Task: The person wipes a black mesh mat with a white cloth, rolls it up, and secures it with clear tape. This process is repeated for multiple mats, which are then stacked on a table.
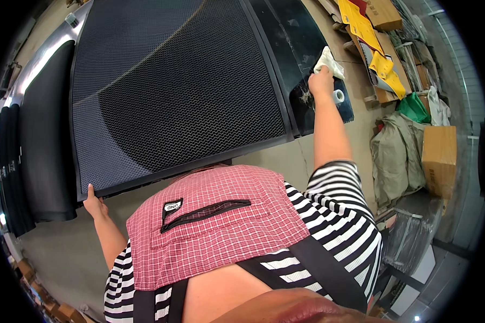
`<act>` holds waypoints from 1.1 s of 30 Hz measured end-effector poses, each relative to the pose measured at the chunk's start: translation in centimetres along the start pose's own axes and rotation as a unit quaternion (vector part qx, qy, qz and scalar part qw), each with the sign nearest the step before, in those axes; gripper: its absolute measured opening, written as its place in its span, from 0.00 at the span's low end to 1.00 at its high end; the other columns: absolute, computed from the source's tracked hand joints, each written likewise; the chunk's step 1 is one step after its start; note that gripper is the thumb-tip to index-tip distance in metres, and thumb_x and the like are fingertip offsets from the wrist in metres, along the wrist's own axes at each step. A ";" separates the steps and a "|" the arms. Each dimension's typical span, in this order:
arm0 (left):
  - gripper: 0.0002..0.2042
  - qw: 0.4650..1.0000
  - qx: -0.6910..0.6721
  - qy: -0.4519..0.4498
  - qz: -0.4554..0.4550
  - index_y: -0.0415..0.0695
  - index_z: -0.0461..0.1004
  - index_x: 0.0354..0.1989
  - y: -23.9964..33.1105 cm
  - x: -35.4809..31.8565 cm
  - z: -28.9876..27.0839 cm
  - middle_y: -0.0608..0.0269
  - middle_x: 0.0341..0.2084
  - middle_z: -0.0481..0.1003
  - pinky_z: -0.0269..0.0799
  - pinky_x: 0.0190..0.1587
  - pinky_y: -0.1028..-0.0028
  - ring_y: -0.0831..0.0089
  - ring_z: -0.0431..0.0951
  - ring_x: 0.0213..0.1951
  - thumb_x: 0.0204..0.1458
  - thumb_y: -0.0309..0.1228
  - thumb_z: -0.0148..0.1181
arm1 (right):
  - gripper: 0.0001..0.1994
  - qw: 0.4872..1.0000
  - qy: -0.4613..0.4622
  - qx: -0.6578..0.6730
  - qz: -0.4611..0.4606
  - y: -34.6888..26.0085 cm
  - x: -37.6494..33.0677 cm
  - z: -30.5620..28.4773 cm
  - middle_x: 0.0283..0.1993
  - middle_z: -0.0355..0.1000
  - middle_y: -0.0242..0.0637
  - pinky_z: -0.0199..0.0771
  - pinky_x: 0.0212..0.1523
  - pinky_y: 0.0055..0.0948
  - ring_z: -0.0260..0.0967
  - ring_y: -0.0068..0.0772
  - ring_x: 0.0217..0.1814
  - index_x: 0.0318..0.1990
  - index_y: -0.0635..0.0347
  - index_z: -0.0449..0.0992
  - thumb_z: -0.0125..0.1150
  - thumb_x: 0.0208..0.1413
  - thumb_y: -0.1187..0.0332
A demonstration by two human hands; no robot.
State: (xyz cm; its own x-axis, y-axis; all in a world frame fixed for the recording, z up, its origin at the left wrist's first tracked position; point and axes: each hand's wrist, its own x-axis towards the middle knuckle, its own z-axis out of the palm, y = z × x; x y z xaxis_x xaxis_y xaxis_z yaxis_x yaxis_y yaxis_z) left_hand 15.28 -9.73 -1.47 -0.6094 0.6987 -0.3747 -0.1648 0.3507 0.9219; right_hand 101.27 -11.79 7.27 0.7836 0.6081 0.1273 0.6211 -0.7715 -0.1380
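Note:
A large textured mat (pixel 194 102), black and blue-grey with a curved dividing line and a plain dark border, lies flat in front of me. My left hand (pixel 94 205) pinches its near left corner, thumb on top; the other fingers are partly hidden below the edge. Stretched out to the far right, my right hand (pixel 321 83) has its fingers closed on a white cloth (pixel 330 63). That hand is over a dark glossy surface (pixel 285 43) beside the mat. A white roll (pixel 338 96) stands on this surface, close to my right wrist.
Dark rolled or stacked sheets (pixel 46 134) stand along the left side of the mat. On the right are yellow packages (pixel 369 37), a green bag (pixel 414 107), a grey-green fabric heap (pixel 396 159) and a cardboard box (pixel 439 161). A small container (pixel 71 20) sits at the far left.

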 end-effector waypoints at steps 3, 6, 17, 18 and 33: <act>0.15 0.999 0.022 0.038 -0.003 0.40 0.76 0.52 1.8 -1.2 -1.4 0.63 0.43 0.77 0.71 0.34 0.73 0.73 0.77 0.40 0.61 0.32 0.67 | 0.28 0.997 0.029 -0.075 0.005 -1.8 2.1 0.7 0.73 0.60 0.58 0.74 0.63 0.48 0.71 0.60 0.64 0.71 0.58 0.60 0.52 0.63 0.67; 0.13 0.997 0.052 0.038 0.043 0.41 0.76 0.50 4.2 -1.8 -0.9 0.64 0.43 0.77 0.69 0.32 0.73 0.73 0.77 0.39 0.62 0.32 0.66 | 0.18 0.991 -0.051 -0.114 -0.045 1.1 4.8 2.2 0.64 0.70 0.58 0.74 0.61 0.50 0.73 0.59 0.60 0.59 0.59 0.75 0.49 0.64 0.68; 0.19 0.988 0.117 0.043 0.088 0.33 0.71 0.59 2.6 -0.2 -0.7 0.59 0.48 0.77 0.78 0.37 0.67 0.67 0.79 0.41 0.63 0.30 0.63 | 0.12 0.908 -0.041 0.208 -0.362 -1.7 -11.7 2.1 0.43 0.78 0.40 0.76 0.51 0.45 0.74 0.52 0.50 0.42 0.55 0.83 0.60 0.50 0.73; 0.19 0.986 0.131 0.041 0.096 0.33 0.71 0.60 2.3 0.0 -0.4 0.58 0.49 0.77 0.79 0.39 0.67 0.67 0.79 0.43 0.63 0.30 0.62 | 0.10 0.909 -0.047 0.232 -0.344 -1.4 -13.0 2.1 0.41 0.77 0.41 0.76 0.50 0.45 0.74 0.53 0.49 0.40 0.57 0.82 0.59 0.50 0.75; 0.15 0.992 0.041 -0.030 0.112 0.30 0.76 0.50 -0.7 -3.4 7.5 0.57 0.41 0.79 0.74 0.34 0.69 0.71 0.77 0.34 0.64 0.32 0.64 | 0.06 0.965 0.001 0.121 -0.234 3.4 -21.1 0.6 0.37 0.76 0.45 0.74 0.44 0.47 0.74 0.51 0.43 0.37 0.60 0.79 0.62 0.53 0.70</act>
State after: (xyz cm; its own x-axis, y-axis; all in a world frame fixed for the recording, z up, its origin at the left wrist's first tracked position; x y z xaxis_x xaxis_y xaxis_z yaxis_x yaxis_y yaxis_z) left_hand 23.27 -7.62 -1.55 -0.5756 0.8001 -0.1688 0.0355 0.2307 0.9724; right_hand 86.85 -27.19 3.52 0.4169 0.8783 0.2340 0.8922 -0.3462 -0.2900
